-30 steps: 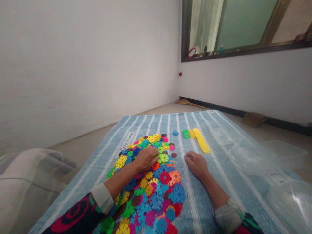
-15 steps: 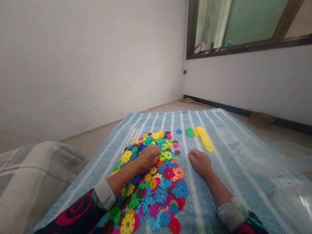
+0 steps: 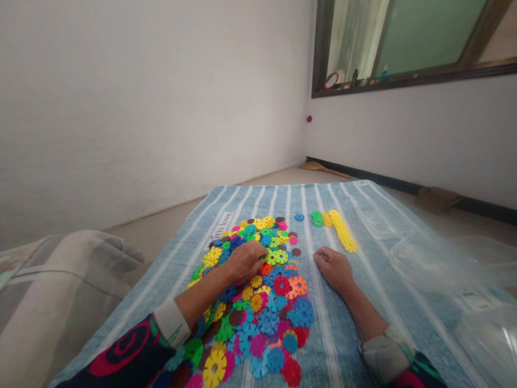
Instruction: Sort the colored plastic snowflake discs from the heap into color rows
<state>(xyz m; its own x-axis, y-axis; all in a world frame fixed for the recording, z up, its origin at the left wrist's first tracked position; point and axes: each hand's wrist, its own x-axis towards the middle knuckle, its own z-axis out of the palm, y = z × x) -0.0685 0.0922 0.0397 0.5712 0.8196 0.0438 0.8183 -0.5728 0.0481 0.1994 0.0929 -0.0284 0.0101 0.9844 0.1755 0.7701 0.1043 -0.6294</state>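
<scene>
Many notched discs (image 3: 267,321), lower centre; left hand (image 3: 248,260) curled over them, right hand (image 3: 335,268) curled right of centre; whether gripping, cannot tell.

Head camera, one: worn on your head, facing forward and down along the striped cloth (image 3: 374,280); your left hand (image 3: 247,260) and right hand (image 3: 334,268) near, pale wall (image 3: 141,108) and window (image 3: 432,37) farther off, upper right.
</scene>
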